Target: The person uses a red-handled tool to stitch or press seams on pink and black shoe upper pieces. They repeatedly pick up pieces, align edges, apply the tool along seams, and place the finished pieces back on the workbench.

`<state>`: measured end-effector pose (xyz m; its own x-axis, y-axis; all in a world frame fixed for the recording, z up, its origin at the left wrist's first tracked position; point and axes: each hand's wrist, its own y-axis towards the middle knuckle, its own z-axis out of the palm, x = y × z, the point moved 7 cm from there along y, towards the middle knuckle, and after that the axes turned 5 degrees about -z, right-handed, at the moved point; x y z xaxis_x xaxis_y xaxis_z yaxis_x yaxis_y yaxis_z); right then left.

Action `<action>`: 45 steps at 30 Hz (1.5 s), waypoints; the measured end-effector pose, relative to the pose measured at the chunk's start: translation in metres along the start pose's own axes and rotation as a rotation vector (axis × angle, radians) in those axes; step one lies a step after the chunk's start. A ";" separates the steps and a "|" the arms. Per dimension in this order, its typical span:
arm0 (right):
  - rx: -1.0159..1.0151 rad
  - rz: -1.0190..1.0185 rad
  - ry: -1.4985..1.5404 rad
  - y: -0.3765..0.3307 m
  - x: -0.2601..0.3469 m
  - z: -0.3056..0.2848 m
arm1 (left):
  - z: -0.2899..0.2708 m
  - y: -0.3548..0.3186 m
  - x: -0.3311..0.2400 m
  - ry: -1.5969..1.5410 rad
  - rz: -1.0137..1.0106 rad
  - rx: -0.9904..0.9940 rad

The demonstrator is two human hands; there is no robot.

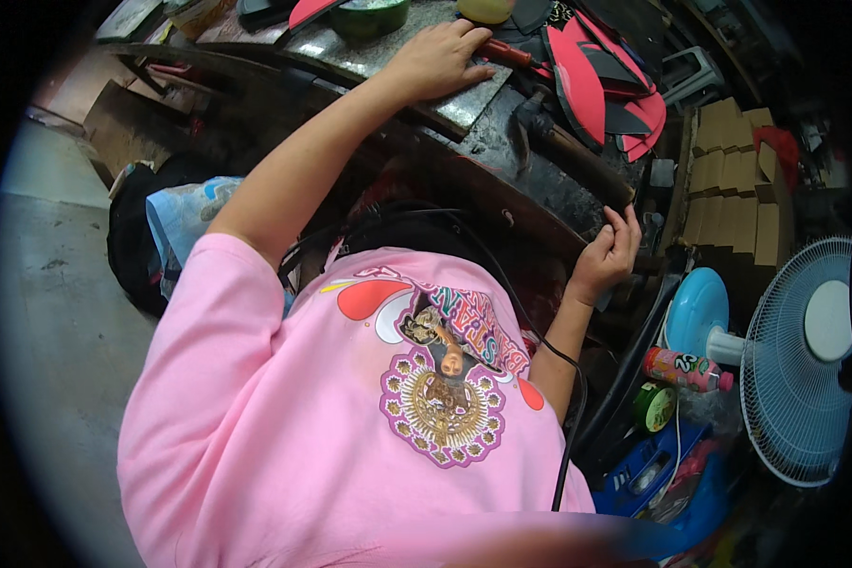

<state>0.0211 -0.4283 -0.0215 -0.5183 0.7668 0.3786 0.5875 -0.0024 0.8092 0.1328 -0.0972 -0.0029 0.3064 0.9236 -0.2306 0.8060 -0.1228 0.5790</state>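
Note:
At the workbench's front edge, my left hand (437, 62) is closed on a tool with a red handle (507, 53). The handle lies between its fingers and thumb, and the tool's far end points right toward red and black cut-out sheet pieces (582, 90). A hammer (582, 161) rests on the dark part of the bench, head toward the left and handle slanting down to the right. Beside the end of that handle is my right hand (608, 251), its fingers apart and their tips at or close to the wood. I see nothing held in it.
A green bowl (369, 19) and a yellowish round container (486, 9) stand on the grey bench slab (327, 45). Rightward are stacked cardboard pieces (729, 180), a blue and white fan (800, 350), a pink bottle (686, 369) and a blue crate (644, 473). A black cable (577, 407) crosses my front.

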 end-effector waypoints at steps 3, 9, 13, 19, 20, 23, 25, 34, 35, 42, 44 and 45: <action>0.042 -0.012 0.026 -0.002 -0.002 -0.001 | 0.001 0.000 -0.001 0.012 -0.030 0.023; 0.072 0.030 0.082 -0.001 -0.003 -0.002 | -0.001 0.000 -0.001 0.018 -0.040 0.103; 0.099 0.071 0.105 0.002 -0.003 -0.001 | -0.003 0.004 0.000 0.085 -0.049 0.103; 0.073 0.147 0.290 -0.002 -0.009 -0.001 | -0.005 0.006 0.003 0.062 -0.073 0.116; 0.036 0.078 0.240 -0.002 -0.006 -0.005 | -0.007 0.006 0.002 0.055 -0.065 0.104; 0.076 0.031 0.210 -0.005 -0.006 -0.008 | -0.008 0.006 0.001 0.056 -0.084 0.125; 0.169 0.033 0.338 -0.004 -0.008 -0.005 | -0.006 0.006 0.002 0.055 -0.106 0.181; 0.263 0.054 0.396 0.009 -0.021 -0.001 | 0.000 0.011 0.001 0.122 -0.088 0.102; 0.260 0.034 0.391 0.009 -0.020 0.000 | 0.001 0.011 0.002 0.129 -0.087 0.106; 0.165 0.022 0.246 0.004 -0.020 -0.004 | -0.003 0.010 -0.001 0.100 -0.086 0.064; 0.151 -0.006 0.170 0.006 -0.016 -0.005 | -0.005 0.010 -0.005 0.086 -0.077 0.062; 0.146 -0.003 0.147 0.006 -0.015 -0.006 | -0.007 0.009 -0.006 0.068 -0.076 0.055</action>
<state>0.0291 -0.4436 -0.0194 -0.5990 0.6649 0.4463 0.6641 0.1010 0.7408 0.1352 -0.1017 0.0092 0.2098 0.9533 -0.2173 0.8528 -0.0697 0.5175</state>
